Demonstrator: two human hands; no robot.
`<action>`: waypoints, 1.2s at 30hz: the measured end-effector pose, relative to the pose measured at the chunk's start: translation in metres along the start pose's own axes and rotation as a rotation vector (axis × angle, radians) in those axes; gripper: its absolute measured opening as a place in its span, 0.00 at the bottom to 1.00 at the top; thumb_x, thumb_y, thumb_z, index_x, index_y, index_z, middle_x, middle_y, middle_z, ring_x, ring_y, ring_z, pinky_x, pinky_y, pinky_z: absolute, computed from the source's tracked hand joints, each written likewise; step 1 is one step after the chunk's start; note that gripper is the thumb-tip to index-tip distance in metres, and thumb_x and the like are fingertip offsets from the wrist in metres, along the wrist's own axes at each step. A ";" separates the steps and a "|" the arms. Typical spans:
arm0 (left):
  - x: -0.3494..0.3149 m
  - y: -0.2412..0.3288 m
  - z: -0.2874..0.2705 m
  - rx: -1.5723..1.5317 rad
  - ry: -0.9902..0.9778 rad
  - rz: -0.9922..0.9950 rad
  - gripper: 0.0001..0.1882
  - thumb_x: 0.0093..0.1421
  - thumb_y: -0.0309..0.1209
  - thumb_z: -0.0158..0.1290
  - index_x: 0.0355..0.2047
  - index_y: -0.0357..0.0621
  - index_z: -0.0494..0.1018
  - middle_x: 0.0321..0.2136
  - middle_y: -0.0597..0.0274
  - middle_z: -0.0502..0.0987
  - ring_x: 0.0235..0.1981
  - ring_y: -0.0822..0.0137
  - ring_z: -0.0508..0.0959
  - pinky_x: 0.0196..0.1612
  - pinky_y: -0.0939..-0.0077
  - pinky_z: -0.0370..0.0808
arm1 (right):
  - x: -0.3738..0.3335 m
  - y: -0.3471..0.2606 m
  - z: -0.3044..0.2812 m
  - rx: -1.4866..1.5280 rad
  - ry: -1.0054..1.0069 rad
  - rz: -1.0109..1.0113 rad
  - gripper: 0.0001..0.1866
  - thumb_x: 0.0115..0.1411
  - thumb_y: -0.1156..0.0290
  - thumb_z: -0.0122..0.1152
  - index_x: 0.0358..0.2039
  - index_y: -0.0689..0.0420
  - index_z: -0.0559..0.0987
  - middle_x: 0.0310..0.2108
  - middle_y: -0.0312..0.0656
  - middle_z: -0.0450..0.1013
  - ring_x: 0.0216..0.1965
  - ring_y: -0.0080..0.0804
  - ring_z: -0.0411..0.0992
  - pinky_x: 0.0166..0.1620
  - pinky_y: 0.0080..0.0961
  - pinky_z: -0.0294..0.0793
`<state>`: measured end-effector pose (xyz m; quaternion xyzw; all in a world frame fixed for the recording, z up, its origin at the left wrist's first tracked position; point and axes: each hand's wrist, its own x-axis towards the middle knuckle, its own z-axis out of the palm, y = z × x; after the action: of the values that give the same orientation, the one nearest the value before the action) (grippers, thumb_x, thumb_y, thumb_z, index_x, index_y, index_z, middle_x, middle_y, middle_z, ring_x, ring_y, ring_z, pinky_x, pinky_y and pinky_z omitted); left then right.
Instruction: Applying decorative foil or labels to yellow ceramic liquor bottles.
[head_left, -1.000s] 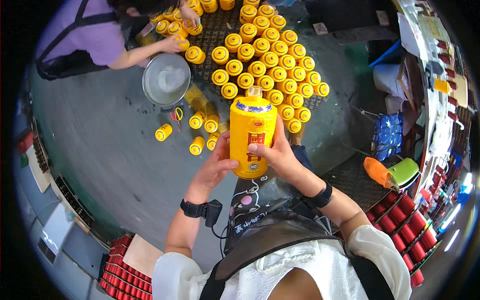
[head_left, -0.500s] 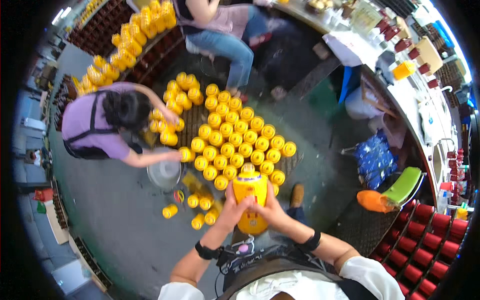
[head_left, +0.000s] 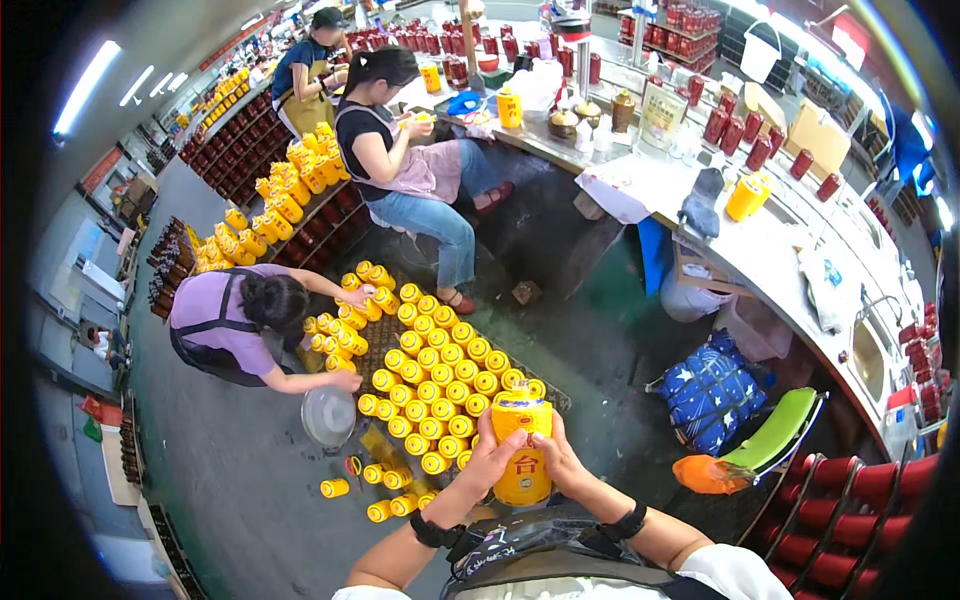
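Left grip [head_left: 490,460] and right grip [head_left: 565,463] clasp 1 yellow bottle [head_left: 523,480] from opposite sides, thumbs [head_left: 513,442] across its front; I have it before the apron [head_left: 500,548], neck pointing away, forearms [head_left: 655,517] slanting inward.

One left hand [head_left: 490,462] and one right hand [head_left: 566,466] share one bottle [head_left: 522,474] between five and six o'clock. Three co-workers [head_left: 208,306] are near: one at nine, two around eleven. The floor cluster [head_left: 441,376] towards seven has perhaps thirty-five bottles and the small group [head_left: 393,479] at seven about five, overlap hiding some; one lying bottle [head_left: 335,487] makes another there. One basin [head_left: 328,417] is at eight, one scissors [head_left: 353,465] at seven. Four o'clock has one chair [head_left: 785,425], one orange cloth [head_left: 708,475], one blue bundle [head_left: 705,398]. Two counter bottles [head_left: 509,109] sit near twelve, one sink [head_left: 868,358] at three.
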<state>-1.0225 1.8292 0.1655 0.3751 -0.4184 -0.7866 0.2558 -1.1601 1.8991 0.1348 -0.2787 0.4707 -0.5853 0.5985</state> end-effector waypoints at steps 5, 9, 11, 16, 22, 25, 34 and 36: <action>-0.010 -0.014 -0.007 0.147 0.075 0.087 0.35 0.66 0.33 0.51 0.67 0.45 0.46 0.57 0.60 0.64 0.57 0.68 0.67 0.59 0.70 0.65 | -0.003 0.006 0.004 -0.057 -0.025 -0.024 0.32 0.69 0.61 0.43 0.67 0.58 0.46 0.63 0.46 0.54 0.64 0.34 0.54 0.65 0.29 0.53; -0.018 0.005 -0.023 -0.067 0.162 -0.034 0.30 0.63 0.39 0.55 0.62 0.50 0.56 0.52 0.62 0.70 0.53 0.67 0.72 0.55 0.66 0.71 | 0.005 -0.013 0.033 0.020 -0.093 0.077 0.30 0.70 0.62 0.43 0.67 0.57 0.49 0.60 0.46 0.60 0.59 0.34 0.61 0.61 0.32 0.62; -0.022 0.021 -0.026 -0.082 0.091 0.072 0.30 0.64 0.42 0.54 0.62 0.51 0.58 0.53 0.63 0.71 0.53 0.67 0.72 0.54 0.66 0.72 | 0.015 -0.020 0.041 -0.009 -0.072 0.090 0.28 0.69 0.59 0.41 0.67 0.55 0.54 0.61 0.45 0.60 0.62 0.35 0.60 0.64 0.31 0.57; -0.027 0.043 -0.053 -0.316 0.117 0.030 0.22 0.66 0.44 0.51 0.56 0.47 0.67 0.48 0.65 0.76 0.48 0.70 0.76 0.50 0.70 0.75 | 0.025 -0.037 0.061 0.023 -0.195 0.120 0.33 0.70 0.53 0.41 0.70 0.53 0.50 0.65 0.43 0.59 0.63 0.32 0.59 0.63 0.29 0.59; 0.013 0.073 -0.038 -0.495 0.109 -0.059 0.22 0.65 0.45 0.52 0.53 0.44 0.69 0.43 0.61 0.79 0.42 0.67 0.80 0.47 0.68 0.77 | 0.052 -0.068 0.032 0.022 -0.161 0.192 0.35 0.69 0.48 0.42 0.70 0.51 0.53 0.60 0.42 0.64 0.56 0.29 0.65 0.56 0.28 0.65; 0.055 0.077 -0.013 -0.508 0.115 -0.064 0.22 0.66 0.45 0.51 0.53 0.44 0.70 0.43 0.61 0.79 0.42 0.67 0.80 0.47 0.67 0.77 | 0.074 -0.091 -0.007 0.037 -0.135 0.208 0.34 0.69 0.47 0.43 0.69 0.51 0.55 0.57 0.42 0.67 0.53 0.29 0.66 0.55 0.29 0.66; 0.226 0.081 0.104 -0.408 0.050 -0.060 0.25 0.67 0.48 0.48 0.58 0.46 0.67 0.51 0.61 0.76 0.51 0.67 0.76 0.53 0.69 0.74 | 0.167 -0.171 -0.172 0.128 -0.145 0.144 0.39 0.64 0.43 0.49 0.69 0.50 0.55 0.59 0.40 0.65 0.56 0.30 0.66 0.54 0.30 0.66; 0.257 0.084 0.138 -0.333 0.085 -0.022 0.25 0.66 0.45 0.51 0.58 0.47 0.65 0.50 0.63 0.75 0.50 0.67 0.76 0.53 0.70 0.74 | 0.179 -0.192 -0.202 0.103 -0.115 0.183 0.34 0.65 0.48 0.47 0.67 0.48 0.56 0.60 0.39 0.62 0.58 0.30 0.63 0.56 0.32 0.65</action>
<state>-1.2771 1.6660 0.1915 0.3650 -0.2668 -0.8312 0.3235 -1.4470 1.7400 0.1812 -0.2364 0.4282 -0.5349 0.6890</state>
